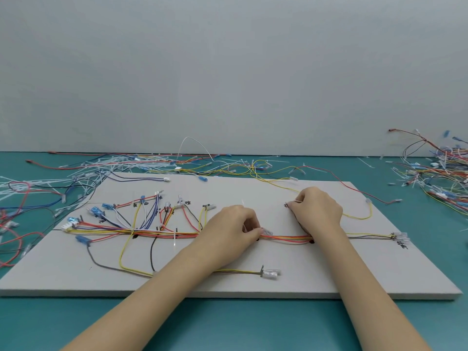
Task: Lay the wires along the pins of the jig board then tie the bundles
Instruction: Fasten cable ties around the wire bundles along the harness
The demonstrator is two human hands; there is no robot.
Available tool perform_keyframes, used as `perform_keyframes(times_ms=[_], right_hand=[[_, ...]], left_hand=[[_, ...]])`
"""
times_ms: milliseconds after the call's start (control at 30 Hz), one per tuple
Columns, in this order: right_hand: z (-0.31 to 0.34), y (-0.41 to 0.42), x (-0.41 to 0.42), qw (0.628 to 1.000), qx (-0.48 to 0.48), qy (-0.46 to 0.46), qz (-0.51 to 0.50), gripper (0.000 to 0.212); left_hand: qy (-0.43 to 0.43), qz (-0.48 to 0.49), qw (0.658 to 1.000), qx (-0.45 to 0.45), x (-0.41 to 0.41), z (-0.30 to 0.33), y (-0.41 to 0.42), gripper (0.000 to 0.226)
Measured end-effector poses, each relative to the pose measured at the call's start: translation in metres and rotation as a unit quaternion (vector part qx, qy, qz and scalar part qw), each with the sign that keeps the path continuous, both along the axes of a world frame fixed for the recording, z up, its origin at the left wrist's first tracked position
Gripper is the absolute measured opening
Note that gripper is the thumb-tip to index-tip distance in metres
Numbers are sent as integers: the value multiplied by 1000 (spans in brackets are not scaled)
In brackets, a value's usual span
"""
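Note:
A grey jig board (253,282) lies on the teal table, with coloured wires running along its pins into a horizontal main bundle (286,238). My left hand (233,230) sits on the bundle at mid-board, fingers curled and pinching a white cable tie (267,233) at the bundle. My right hand (317,211) is just to the right, fingers curled and pinching the thin white tail of a tie near a pin. A fitted tie (174,238) wraps the bundle further left. Branch wires with blue and clear connectors (95,211) fan out at the left.
Loose wires and white cable ties (114,162) litter the table behind the board and at the far left. A tangled wire heap (440,171) lies at the right. A clear connector (271,272) on a yellow and grey branch sits near the board's front. A grey wall stands behind.

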State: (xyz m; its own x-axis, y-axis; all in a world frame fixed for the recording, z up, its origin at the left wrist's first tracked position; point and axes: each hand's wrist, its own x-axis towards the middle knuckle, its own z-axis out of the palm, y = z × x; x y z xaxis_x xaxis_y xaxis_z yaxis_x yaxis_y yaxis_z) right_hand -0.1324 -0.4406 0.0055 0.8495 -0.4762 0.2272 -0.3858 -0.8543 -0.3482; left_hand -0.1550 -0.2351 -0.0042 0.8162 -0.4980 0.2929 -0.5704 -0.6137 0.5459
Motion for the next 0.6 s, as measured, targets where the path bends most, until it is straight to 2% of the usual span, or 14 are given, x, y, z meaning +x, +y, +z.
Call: perform_keyframes(times_ms=[333, 600], right_hand=[[-3, -2, 2, 997, -61, 10, 40, 21], [-7, -4, 3, 996, -71, 7, 56, 22]], left_hand=[[-51, 1, 993, 102, -6, 7, -8, 17], [-77, -10, 987, 141, -5, 7, -9, 13]])
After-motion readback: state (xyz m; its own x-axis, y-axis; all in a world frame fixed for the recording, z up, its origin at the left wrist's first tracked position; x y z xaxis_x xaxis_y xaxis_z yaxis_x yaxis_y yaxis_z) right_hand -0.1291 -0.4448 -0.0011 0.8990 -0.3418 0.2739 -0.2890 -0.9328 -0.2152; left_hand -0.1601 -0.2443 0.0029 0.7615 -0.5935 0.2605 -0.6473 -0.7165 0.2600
